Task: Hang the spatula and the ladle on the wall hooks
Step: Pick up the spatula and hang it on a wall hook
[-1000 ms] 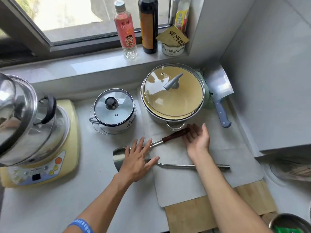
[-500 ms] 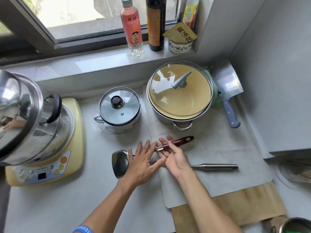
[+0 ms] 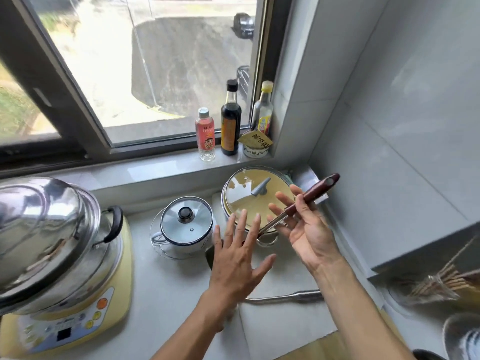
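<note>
My right hand (image 3: 309, 235) holds the spatula (image 3: 311, 196) by its brown wooden handle, lifted above the counter and slanting up toward the right wall. The hole at the handle's end shows. Its dark head (image 3: 210, 255) peeks out left of my left hand (image 3: 236, 258), which hovers open with fingers spread in front of the steel shaft. The ladle's steel handle (image 3: 285, 298) lies flat on the white mat below my right forearm; its bowl is hidden by my left arm. No wall hooks are in view.
A large pot with a glass lid (image 3: 257, 196) and a small lidded pot (image 3: 185, 224) stand behind my hands. An induction cooker with a steel pot (image 3: 65, 255) fills the left. Bottles (image 3: 230, 120) line the window sill. Grey tiled wall (image 3: 389, 152) rises at right.
My right hand has picked the brown-handled spatula up off the counter and raised it to the right. The camera has tilted up, showing more window. The steel-handled ladle stays on the mat.
</note>
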`<control>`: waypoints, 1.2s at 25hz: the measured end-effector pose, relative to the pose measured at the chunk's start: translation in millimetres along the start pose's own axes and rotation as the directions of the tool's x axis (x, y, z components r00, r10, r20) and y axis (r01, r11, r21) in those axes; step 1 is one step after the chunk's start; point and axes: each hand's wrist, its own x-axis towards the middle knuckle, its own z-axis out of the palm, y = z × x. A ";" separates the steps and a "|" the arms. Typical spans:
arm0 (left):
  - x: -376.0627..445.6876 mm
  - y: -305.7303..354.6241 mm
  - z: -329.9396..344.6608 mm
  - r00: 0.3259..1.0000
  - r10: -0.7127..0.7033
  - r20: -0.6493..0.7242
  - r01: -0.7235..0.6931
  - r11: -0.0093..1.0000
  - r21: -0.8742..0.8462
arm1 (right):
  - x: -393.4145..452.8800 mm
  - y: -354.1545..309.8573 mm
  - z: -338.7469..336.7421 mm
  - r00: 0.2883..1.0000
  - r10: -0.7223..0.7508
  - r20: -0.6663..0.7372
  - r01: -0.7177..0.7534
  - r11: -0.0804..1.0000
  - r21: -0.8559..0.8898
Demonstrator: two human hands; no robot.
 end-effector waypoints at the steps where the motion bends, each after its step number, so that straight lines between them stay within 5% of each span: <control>1: 12.8 11.7 -7.5 1.000 0.020 -0.004 -0.020 0.999 -0.035 | -0.1 -21.2 9.2 1.000 -0.031 -0.001 0.031 0.998 -0.045; 8: 124.3 127.6 -51.0 0.985 0.172 -0.016 -0.169 0.941 -0.294 | 7.1 -196.0 53.6 0.969 -0.245 0.009 0.235 0.917 -0.321; 13: 196.9 197.2 -66.0 0.991 0.130 -0.039 -0.134 0.885 -0.446 | 33.3 -282.0 71.6 0.945 -0.327 0.023 0.305 0.848 -0.434; 30: 250.9 230.0 -9.3 0.978 0.185 0.098 -0.113 0.859 -0.499 | 94.6 -308.1 13.1 0.919 -0.365 -0.152 0.250 0.834 -0.492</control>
